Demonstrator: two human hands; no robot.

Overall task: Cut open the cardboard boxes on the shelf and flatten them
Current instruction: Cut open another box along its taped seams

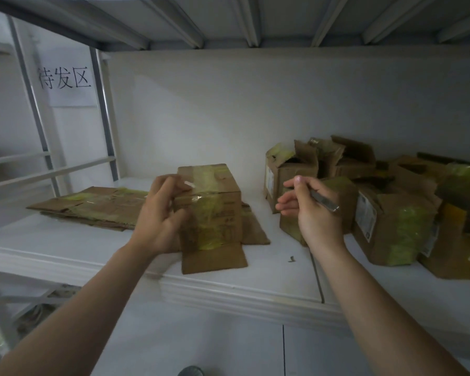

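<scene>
Left hand (160, 215) grips the upper left edge of the box (212, 210), fingers curled over its taped top. My right hand (314, 213) is clenched round a thin metal cutter (325, 204), raised just right of the box and not touching it. I cannot tell which end carries the blade.

The box stands upright near the front of the shelf (65, 256), its bottom flaps splayed out under it.

Risks, as I judge them: my left fingertips lie on the very tape (204, 180) I must slit, so a slip of the cutter across the glossy strip could reach them. The box rests on loose flaps, so a hard push could tip or skid it toward the shelf edge. A dull shelf and dim light make the seam hard to follow.

Counts:
- two hands
- one cutter
- one box in hand
- one small scrap (291, 258) on the shelf to its right
- one flat stack (92, 207) to the left; its sheets overlap, so I cannot count them
- at least five more boxes (391, 229) crowded at the right, some with torn-open tops, overlapping too much for an exact number
- one paper sign (65, 82) far left on the back frame
</scene>
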